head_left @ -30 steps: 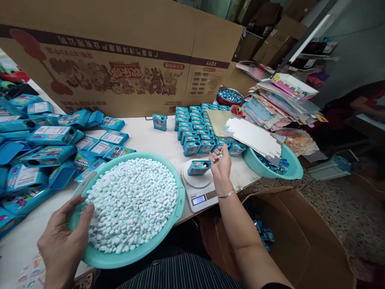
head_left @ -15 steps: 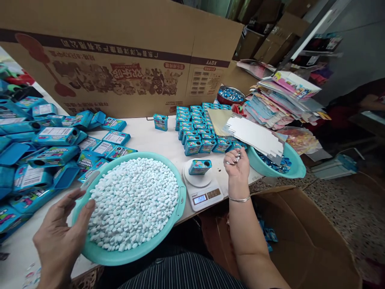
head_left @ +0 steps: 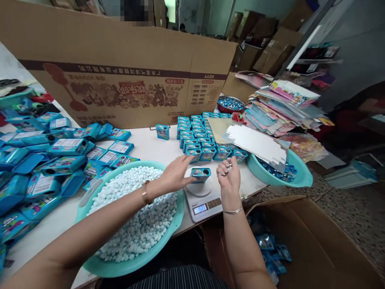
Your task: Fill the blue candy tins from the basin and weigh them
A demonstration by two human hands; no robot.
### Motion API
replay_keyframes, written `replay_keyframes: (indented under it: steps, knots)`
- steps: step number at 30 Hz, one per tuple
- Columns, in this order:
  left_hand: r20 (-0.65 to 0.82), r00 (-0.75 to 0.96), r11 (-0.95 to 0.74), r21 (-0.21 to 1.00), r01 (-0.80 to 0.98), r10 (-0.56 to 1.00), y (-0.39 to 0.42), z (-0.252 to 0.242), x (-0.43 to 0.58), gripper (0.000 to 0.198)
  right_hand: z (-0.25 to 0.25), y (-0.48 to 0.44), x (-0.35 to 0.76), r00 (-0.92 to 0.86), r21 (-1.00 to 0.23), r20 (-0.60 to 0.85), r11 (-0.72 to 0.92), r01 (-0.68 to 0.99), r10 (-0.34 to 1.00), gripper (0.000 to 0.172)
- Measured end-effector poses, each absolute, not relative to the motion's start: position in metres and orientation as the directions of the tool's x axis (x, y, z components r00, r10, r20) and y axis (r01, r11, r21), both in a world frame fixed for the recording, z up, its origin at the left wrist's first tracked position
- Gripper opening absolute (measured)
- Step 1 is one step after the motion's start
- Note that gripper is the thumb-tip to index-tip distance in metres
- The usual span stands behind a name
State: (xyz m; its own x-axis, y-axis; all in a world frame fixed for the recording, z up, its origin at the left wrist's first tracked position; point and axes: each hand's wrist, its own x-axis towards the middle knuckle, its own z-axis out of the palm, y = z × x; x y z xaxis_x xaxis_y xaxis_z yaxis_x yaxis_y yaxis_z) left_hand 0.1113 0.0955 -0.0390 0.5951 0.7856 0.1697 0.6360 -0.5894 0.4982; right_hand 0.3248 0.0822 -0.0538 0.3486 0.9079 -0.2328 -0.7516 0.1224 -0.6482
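A small blue candy box (head_left: pixel 201 175) with a dark round hole on top stands upright on the white digital scale (head_left: pixel 198 216), whose display is lit. Reaching over the basin, my left hand (head_left: pixel 176 173) is open at the box's left side, fingers and thumb apart; whether it touches the box I cannot tell. To the right of the scale, my right hand (head_left: pixel 229 176) is closed, with small white candies showing between its fingers. Below my left forearm sits a turquoise basin (head_left: pixel 180 206) full of white and pale blue candies (head_left: pixel 120 224).
Rows of blue boxes (head_left: pixel 201 153) stand behind the scale, one more box (head_left: pixel 163 131) apart from them. Blue boxes (head_left: pixel 64 152) are heaped at left. A large carton (head_left: pixel 135 100) walls the back. White card sheets (head_left: pixel 255 142) lie across another basin (head_left: pixel 300 172); an open carton (head_left: pixel 303 237) stands below right.
My left hand has moved right, from the basin's left rim across the candies to the box on the scale. My right hand stays closed beside the scale. The view has tilted up slightly.
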Motion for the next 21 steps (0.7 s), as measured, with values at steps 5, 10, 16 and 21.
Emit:
replay_keyframes:
  steps: [5, 10, 16, 21]
  knots:
    - [0.035, 0.62, -0.58, 0.399, 0.711, 0.784, 0.104, -0.052, 0.146, 0.075, -0.052, 0.095, 0.3, 0.425, -0.787, -0.119, 0.176, -0.591, 0.897, 0.041]
    - [-0.001, 0.616, -0.57, 0.375, 0.731, 0.788, 0.103, -0.057, 0.151, 0.072, -0.054, 0.099, 0.287, 0.443, -0.829, -0.062, 0.201, -0.522, 0.895, 0.041]
    - [-0.027, 0.609, -0.557, 0.375, 0.741, 0.793, 0.104, -0.056, 0.149, 0.069, -0.046, 0.1, 0.32, 0.365, -0.652, -0.235, 0.132, -0.747, 0.901, 0.04]
    - [-0.037, 0.601, -0.546, 0.376, 0.749, 0.799, 0.105, -0.05, 0.148, 0.071, -0.043, 0.087, 0.35, 0.351, -0.526, -0.268, 0.169, -0.833, 0.897, 0.041]
